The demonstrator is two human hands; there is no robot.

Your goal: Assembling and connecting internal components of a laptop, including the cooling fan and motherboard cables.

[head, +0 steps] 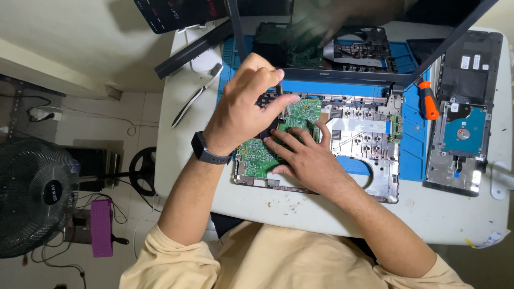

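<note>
— While the left hand [243, 109] hovers over the opened laptop base [369, 182], what are its fingers doing?

— They are pinched together on a thin dark tool [280, 99], tip pointing down at the green circuit board [257, 155]. A black watch [206, 150] sits on that wrist.

— And the right hand [305, 155]?

— Flat on the board, fingers spread and pressing, holding nothing.

— Where does the board lie?

— Inside the laptop base, in its left part, near the front edge of the white desk [321, 214]. The base rests partly on a blue mat [412, 155].

— What lies around it?

— An orange-handled screwdriver [428, 100] on the mat toward the right edge. Beyond that, a removed bottom cover with a hard drive [463, 134] close to the right edge. Slim pliers [194, 99] lie near the left edge. The laptop's screen frame [342, 75] stands at the far edge.
</note>
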